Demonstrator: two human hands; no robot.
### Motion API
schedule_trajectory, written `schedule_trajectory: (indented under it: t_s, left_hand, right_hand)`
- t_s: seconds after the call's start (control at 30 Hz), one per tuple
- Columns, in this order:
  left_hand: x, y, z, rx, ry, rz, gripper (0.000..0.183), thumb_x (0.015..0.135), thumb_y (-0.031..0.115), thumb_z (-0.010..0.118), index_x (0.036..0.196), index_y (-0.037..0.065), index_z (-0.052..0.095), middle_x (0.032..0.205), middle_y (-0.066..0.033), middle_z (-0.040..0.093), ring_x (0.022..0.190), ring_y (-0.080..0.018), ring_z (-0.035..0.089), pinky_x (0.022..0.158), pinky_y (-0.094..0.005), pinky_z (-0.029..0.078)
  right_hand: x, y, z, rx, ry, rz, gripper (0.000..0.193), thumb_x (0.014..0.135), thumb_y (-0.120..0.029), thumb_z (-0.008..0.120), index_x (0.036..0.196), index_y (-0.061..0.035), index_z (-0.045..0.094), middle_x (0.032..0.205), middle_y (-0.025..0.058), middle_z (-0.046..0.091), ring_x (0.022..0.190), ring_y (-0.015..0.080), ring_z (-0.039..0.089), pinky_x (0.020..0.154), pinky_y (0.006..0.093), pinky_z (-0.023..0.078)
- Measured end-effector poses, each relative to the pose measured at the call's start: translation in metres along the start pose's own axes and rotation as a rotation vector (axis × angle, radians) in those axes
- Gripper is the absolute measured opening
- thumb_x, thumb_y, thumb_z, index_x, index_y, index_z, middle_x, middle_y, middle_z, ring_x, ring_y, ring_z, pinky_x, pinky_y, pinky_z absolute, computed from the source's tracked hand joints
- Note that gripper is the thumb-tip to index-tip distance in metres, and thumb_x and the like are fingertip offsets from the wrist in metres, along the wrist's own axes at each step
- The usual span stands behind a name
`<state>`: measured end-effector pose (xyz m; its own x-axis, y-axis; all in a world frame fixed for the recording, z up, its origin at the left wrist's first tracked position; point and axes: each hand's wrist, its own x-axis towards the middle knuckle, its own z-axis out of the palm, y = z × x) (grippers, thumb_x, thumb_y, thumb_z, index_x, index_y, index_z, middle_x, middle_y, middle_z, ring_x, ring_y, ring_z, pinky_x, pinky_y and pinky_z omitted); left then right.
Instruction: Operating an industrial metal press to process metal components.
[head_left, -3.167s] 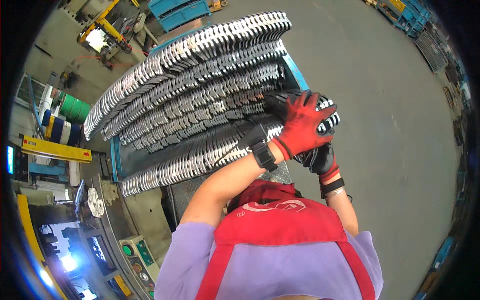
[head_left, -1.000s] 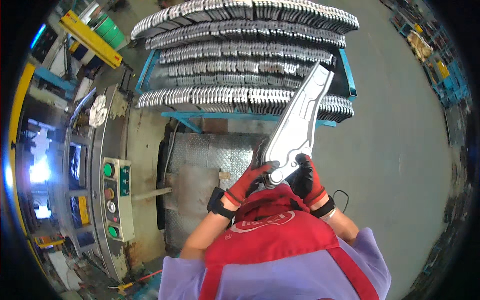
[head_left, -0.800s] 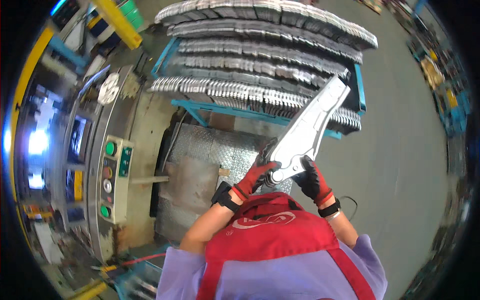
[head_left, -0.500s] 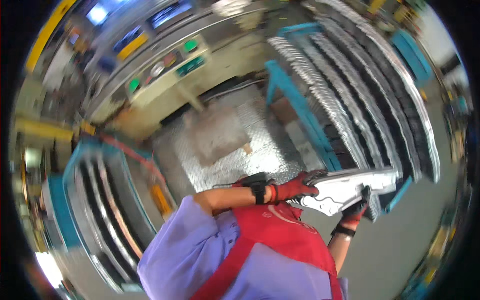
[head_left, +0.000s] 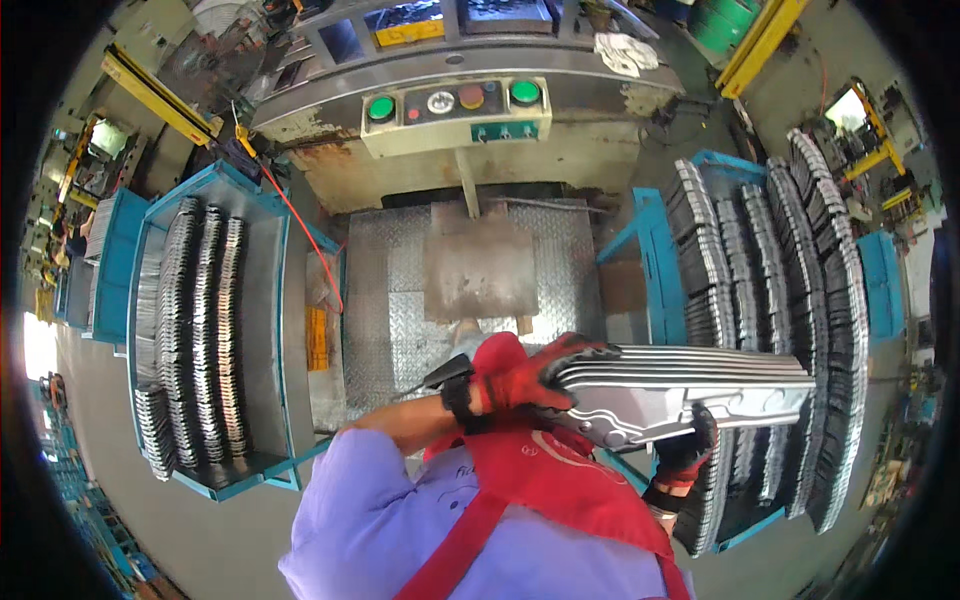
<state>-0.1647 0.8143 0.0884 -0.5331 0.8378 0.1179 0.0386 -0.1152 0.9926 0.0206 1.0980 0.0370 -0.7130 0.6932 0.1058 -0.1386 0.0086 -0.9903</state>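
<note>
Metal plates (head_left: 690, 385), several stacked, sit between the hands, just off the red apron (head_left: 570, 465). Left hand (head_left: 540, 378) grips one end, right hand (head_left: 690, 440) grips the body-side edge, both gloved. Far end overlaps the loaded blue rack (head_left: 660, 270) right of the hands; can't tell if touching. Control box (head_left: 455, 118) ahead of the hands, second blue rack (head_left: 262, 310) off left.

Head-worn fisheye view, facing down, near both hands (head_left: 525, 383) (head_left: 688, 443)
</note>
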Motion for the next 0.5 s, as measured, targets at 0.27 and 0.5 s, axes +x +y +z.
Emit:
schedule_trajectory:
  t_s: [0.27, 0.5]
  left_hand:
    - [-0.017, -0.037, -0.156, -0.043, 0.384, 0.065, 0.075, 0.063, 0.024, 0.073, 0.129, 0.005, 0.042, 0.130, -0.0117, 0.041, 0.122, -0.0263, 0.039, 0.103, -0.0350, 0.028]
    - [-0.006, 0.004, -0.303, -0.350, 0.469, -0.037, 0.073, 0.065, 0.012, 0.066, 0.130, 0.004, 0.035, 0.138, -0.0138, 0.037, 0.129, -0.0254, 0.033, 0.108, -0.0362, 0.022]
  right_hand:
    - [0.119, 0.055, 0.203, -0.078, -0.419, -0.236, 0.021, 0.078, -0.012, 0.059, 0.096, -0.0015, 0.057, 0.101, 0.0104, 0.061, 0.099, 0.0203, 0.058, 0.088, 0.0313, 0.045]
    - [0.176, 0.037, 0.393, 0.092, -0.518, 0.015, 0.030, 0.081, -0.021, 0.052, 0.102, 0.0000, 0.057, 0.100, 0.0101, 0.060, 0.095, 0.0212, 0.057, 0.087, 0.0348, 0.045]
